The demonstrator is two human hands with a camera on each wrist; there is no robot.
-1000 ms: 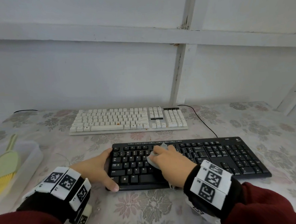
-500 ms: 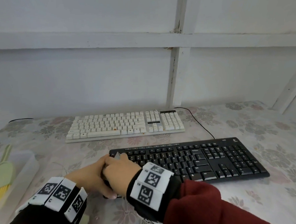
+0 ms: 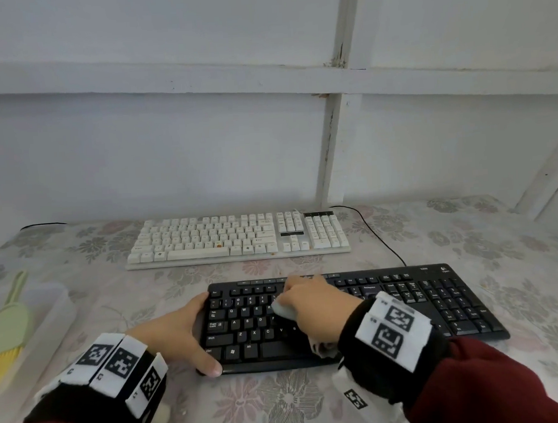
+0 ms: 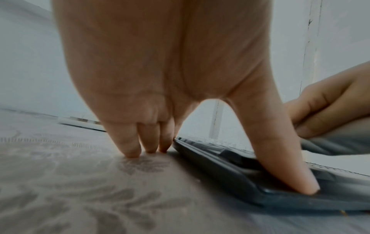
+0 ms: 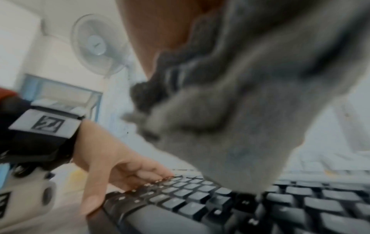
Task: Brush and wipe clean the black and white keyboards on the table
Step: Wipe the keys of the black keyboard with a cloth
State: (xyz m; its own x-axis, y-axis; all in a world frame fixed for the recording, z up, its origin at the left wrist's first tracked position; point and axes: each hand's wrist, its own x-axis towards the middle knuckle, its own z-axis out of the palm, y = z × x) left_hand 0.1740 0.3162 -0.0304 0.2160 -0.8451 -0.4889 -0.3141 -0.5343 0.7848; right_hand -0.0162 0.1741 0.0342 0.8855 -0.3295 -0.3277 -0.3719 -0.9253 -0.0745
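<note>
The black keyboard (image 3: pixel 407 304) lies near me on the flowered table (image 3: pixel 283 407). My right hand (image 3: pixel 312 302) grips a grey cloth (image 3: pixel 284 312) and presses it on the keys left of the middle; the right wrist view shows the bunched cloth (image 5: pixel 240 110) on the keys (image 5: pixel 300 202). My left hand (image 3: pixel 177 335) braces the keyboard's left end, thumb on the front corner, fingers at the far corner. In the left wrist view the thumb (image 4: pixel 280 150) rests on the keyboard edge (image 4: pixel 230 178) and the fingertips (image 4: pixel 130 147) touch the table. The white keyboard (image 3: pixel 237 238) lies behind, untouched.
A clear plastic tray (image 3: pixel 27 344) at the left edge holds a green brush with yellow bristles (image 3: pixel 4 329). A black cable (image 3: pixel 377 234) runs from the wall to the black keyboard. White wall panels stand close behind the table.
My right hand swept the cloth left to the keyboard's left end, then came back right to the upper key rows. The left hand stayed on the keyboard's left end.
</note>
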